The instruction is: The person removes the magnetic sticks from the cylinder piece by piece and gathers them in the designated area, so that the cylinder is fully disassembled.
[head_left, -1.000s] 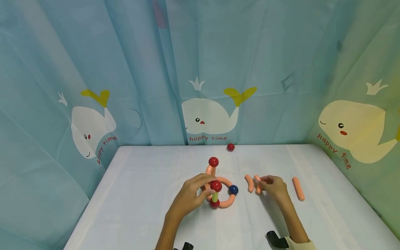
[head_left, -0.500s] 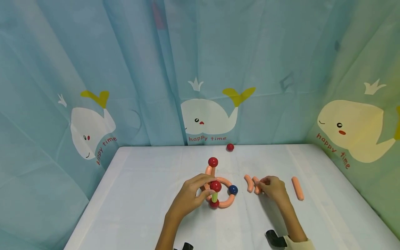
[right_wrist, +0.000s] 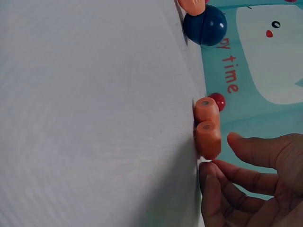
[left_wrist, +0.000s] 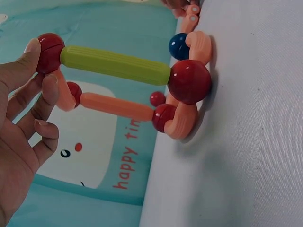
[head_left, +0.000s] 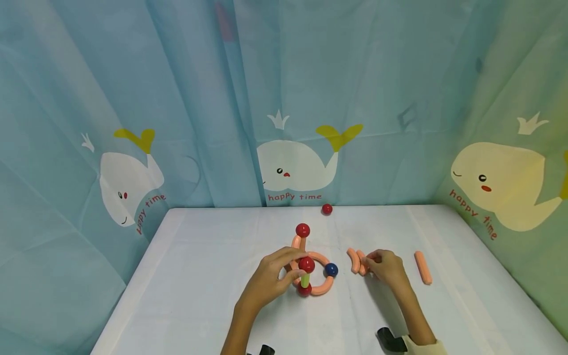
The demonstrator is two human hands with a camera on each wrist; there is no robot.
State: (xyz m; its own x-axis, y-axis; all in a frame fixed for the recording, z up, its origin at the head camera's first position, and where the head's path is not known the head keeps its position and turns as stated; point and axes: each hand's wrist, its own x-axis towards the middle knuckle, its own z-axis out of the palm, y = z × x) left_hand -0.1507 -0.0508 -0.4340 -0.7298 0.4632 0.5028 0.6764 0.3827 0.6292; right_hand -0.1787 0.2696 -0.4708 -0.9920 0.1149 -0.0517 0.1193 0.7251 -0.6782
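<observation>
My left hand (head_left: 275, 271) pinches a red magnetic ball (left_wrist: 49, 53) at the top of a yellow-green rod (left_wrist: 116, 65) that stands upright. The rod belongs to a toy frame of magnetic balls and sticks, whose base is a ring of curved orange sticks (head_left: 325, 285) with a blue ball (head_left: 331, 269). A second upright, an orange rod (left_wrist: 116, 105), carries another red ball (head_left: 302, 230). My right hand (head_left: 388, 266) is beside two loose curved orange sticks (right_wrist: 208, 139) lying side by side. Its thumb and fingertips are spread apart at the nearer stick.
A loose straight orange rod (head_left: 423, 267) lies right of my right hand. One more red ball (head_left: 327, 209) rests at the back edge of the white table (head_left: 186, 296). A blue curtain (head_left: 199, 98) with printed whales hangs round the back and sides.
My right hand has shifted the right curved orange stick slightly left, up against the other one. My left hand and the toy frame stay in place.
</observation>
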